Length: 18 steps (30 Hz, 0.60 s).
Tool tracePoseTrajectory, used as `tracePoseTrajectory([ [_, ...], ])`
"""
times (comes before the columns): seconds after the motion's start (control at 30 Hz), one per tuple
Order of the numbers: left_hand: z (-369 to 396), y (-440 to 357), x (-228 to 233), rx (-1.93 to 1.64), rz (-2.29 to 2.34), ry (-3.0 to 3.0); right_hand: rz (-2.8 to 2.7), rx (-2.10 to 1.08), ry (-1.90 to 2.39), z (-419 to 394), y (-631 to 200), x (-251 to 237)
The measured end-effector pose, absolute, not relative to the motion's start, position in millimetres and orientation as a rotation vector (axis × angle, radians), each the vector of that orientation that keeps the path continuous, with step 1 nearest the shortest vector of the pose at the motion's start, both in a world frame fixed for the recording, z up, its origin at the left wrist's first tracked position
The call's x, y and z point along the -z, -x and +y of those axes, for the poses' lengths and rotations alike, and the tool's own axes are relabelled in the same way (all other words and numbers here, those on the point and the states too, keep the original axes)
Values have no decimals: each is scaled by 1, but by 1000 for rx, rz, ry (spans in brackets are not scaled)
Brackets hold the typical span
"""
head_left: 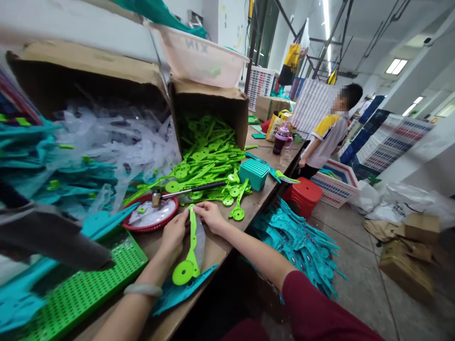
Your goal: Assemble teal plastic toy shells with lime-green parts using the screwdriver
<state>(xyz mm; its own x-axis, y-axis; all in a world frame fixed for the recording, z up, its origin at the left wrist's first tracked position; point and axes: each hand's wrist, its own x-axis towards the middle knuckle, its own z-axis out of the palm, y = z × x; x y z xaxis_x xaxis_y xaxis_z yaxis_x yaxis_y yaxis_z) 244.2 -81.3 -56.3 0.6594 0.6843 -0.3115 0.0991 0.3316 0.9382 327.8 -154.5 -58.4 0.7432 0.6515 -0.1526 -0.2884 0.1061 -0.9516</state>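
Nearest, on the wooden table [220, 248]: one lime-green paddle piece [189, 255] pinched at its narrow top end between left hand [174, 234] and right hand [210, 216], fingers closed on it. Just beyond on the table: one red dish [151, 215] holding a white piece, one hammer [188, 190] across its rim, one teal basket [254, 174]. Farther back on the table: one tipped cardboard box [209, 102] spilling too many green pieces to count.

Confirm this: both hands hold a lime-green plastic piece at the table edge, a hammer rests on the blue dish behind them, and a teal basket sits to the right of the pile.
One detail is off: the dish under the hammer is red, not blue, as the head view shows. The rest stands: left hand and right hand hold the lime-green piece at the table edge, and the teal basket sits right of the pile.
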Motion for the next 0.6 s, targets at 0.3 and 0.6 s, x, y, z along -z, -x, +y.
tracePoseTrajectory([
  [0.3, -64, -252, 67, -358, 820, -1144, -430, -684, 1314, -156, -333, 72],
  [0.6, -55, -251, 85, -311, 730, -953, -658, -740, 1428, -159, -341, 77],
])
